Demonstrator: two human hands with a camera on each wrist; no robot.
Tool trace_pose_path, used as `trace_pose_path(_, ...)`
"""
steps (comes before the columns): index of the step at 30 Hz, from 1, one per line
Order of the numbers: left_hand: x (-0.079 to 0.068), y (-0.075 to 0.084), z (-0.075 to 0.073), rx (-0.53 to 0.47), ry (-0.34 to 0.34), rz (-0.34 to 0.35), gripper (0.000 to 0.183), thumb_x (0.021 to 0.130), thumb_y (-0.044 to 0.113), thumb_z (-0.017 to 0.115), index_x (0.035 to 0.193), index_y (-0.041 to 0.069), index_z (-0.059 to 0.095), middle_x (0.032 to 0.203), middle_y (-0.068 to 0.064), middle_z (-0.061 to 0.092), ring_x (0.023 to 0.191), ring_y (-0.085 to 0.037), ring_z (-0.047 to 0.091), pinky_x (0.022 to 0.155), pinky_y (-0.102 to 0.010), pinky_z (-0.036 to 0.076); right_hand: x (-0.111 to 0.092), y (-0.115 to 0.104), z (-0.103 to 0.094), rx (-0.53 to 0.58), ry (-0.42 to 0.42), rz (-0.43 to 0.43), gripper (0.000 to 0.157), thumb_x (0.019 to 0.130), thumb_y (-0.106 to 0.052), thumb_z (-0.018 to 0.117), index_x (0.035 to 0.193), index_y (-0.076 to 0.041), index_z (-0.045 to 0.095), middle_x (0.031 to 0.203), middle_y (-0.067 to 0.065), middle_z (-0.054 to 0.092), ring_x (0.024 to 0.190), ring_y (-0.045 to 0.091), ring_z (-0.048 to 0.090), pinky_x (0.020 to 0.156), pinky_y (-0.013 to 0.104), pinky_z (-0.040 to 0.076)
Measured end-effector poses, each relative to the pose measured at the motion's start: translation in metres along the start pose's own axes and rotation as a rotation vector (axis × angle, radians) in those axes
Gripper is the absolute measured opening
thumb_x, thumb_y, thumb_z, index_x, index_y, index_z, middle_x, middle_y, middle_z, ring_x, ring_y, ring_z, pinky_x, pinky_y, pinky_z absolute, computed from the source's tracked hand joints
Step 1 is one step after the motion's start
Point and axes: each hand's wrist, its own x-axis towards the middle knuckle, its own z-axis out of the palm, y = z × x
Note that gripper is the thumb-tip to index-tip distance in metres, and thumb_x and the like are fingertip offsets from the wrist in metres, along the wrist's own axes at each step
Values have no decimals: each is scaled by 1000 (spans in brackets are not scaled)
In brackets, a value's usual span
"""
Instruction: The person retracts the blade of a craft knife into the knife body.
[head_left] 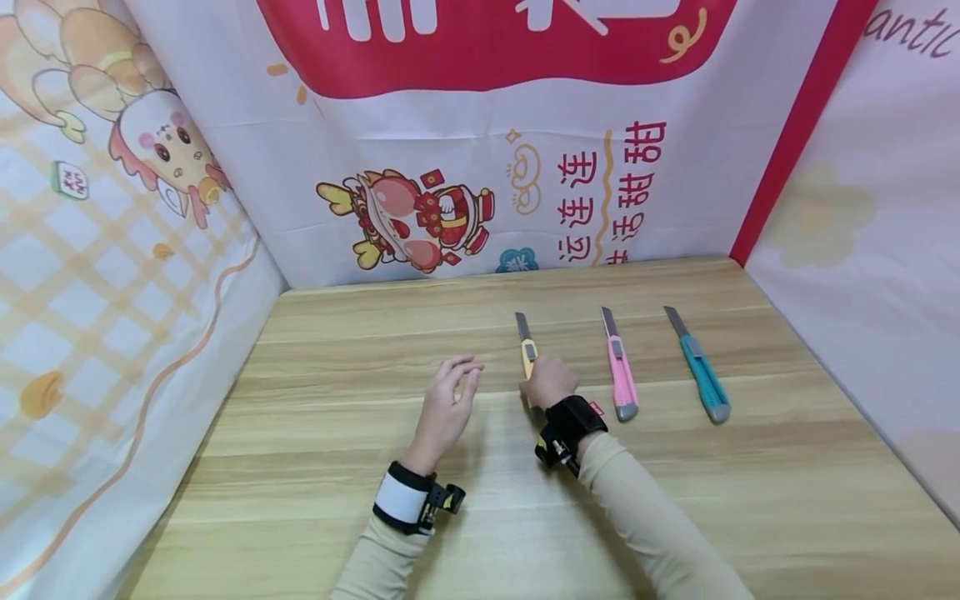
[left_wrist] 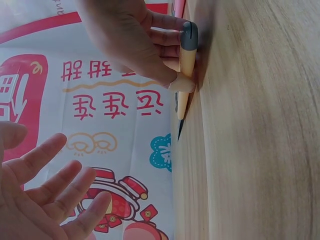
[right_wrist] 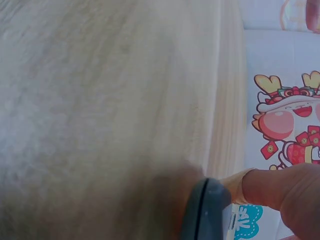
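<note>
My right hand (head_left: 551, 383) grips a yellow utility knife (head_left: 528, 350) by its handle, close over the table. Its grey blade points toward the back. In the left wrist view the thumb, with a tan wrap at its tip, is on one side of the yellow handle (left_wrist: 187, 62) and the fingers are on the other. The grey butt end (right_wrist: 206, 212) shows large in the right wrist view. My left hand (head_left: 444, 410) hovers to the left of the knife, fingers spread and holding nothing. A pink utility knife (head_left: 621, 379) lies to the right of my right hand.
Farther right lies a teal utility knife (head_left: 705, 377), its blade out like the pink one's. The wooden table (head_left: 300, 467) meets a printed cloth backdrop (head_left: 420, 125) at the back. More cloth hangs along the left and right sides.
</note>
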Motion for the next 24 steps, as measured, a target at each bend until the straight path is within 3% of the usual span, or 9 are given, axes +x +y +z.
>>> trace_pose_path(5,2,3,1,-9,-7,31,34,102,24,47,119,-1,63,135,-20,55,127,-36,52,102,-52,50,-1,6,-7,72,-18,9,31,76,-30,74,65,-10,54,75,8,62,70,23,61,50,33,45)
trace_pose_path(11,4,7,5,-59,-53,31,32,99,22,53,121,0,60,132,-20,57,121,-35,56,97,-54,52,-9,8,-19,144,47,-34,35,78,-31,74,61,-10,51,67,8,57,63,24,57,46,30,39)
trace_pose_path(19,8,20,11,-207,-188,-110,52,93,18,63,138,-1,44,132,-23,56,117,-37,59,96,-47,55,-29,-6,-45,232,55,-52,41,82,-33,72,57,-11,48,53,-2,44,49,13,43,40,19,29)
trace_pose_path(24,9,24,17,-268,-266,-201,66,90,21,67,143,-4,36,130,-25,57,114,-36,62,92,-40,58,-43,-15,-55,268,112,-119,42,83,-33,72,56,-9,51,48,-4,40,43,10,37,36,17,24)
